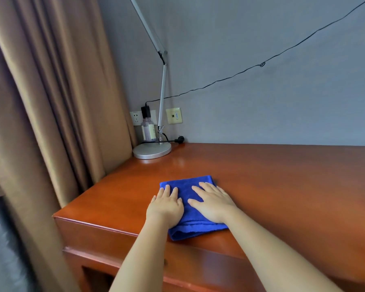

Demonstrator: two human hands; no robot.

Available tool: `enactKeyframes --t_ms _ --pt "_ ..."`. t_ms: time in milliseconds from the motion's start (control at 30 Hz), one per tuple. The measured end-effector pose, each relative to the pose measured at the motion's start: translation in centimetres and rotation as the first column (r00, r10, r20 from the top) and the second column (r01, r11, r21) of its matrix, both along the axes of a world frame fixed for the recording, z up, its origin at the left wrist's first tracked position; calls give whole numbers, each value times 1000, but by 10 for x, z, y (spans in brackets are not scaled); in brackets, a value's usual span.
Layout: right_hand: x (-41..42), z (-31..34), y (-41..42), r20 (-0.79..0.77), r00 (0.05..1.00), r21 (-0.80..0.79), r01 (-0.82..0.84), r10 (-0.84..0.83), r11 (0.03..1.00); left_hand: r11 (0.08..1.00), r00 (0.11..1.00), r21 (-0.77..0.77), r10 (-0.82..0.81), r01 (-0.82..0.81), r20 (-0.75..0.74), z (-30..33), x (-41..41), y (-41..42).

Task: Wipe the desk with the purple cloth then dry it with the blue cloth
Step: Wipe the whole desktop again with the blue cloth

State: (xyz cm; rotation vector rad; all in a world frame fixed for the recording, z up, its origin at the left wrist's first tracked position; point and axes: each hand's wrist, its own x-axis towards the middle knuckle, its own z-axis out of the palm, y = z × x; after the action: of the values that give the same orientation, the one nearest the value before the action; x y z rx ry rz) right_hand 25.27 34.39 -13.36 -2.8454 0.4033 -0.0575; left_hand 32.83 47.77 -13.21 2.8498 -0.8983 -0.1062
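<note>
A folded blue cloth lies flat on the red-brown wooden desk, near its left front corner. My left hand presses on the cloth's left part with straight fingers. My right hand lies flat on the cloth's right part, fingers spread and pointing to the far left. Both palms are down. No purple cloth is in view.
A silver desk lamp with a round base stands at the desk's far left corner, with a clear bottle behind it. Wall sockets and a black cable run along the grey wall. Brown curtains hang left of the desk.
</note>
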Motion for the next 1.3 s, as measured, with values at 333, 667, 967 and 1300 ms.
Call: enactKeyframes --t_ms 333,667,967,1300 --pt "-60 -2 -11 8 999 18 33 -33 999 999 999 -20 -34 34 0 -2 -55 -12" --pt "-110 -3 -29 15 993 22 118 -119 993 993 993 -14 -114 114 -14 -2 -93 -39" --pt "-109 -4 -50 39 987 36 153 -154 988 990 990 -11 -142 142 -15 -3 -91 -61" --pt "-46 -6 -112 56 973 15 223 -223 975 981 981 -23 -192 192 -3 -1 -24 -129"
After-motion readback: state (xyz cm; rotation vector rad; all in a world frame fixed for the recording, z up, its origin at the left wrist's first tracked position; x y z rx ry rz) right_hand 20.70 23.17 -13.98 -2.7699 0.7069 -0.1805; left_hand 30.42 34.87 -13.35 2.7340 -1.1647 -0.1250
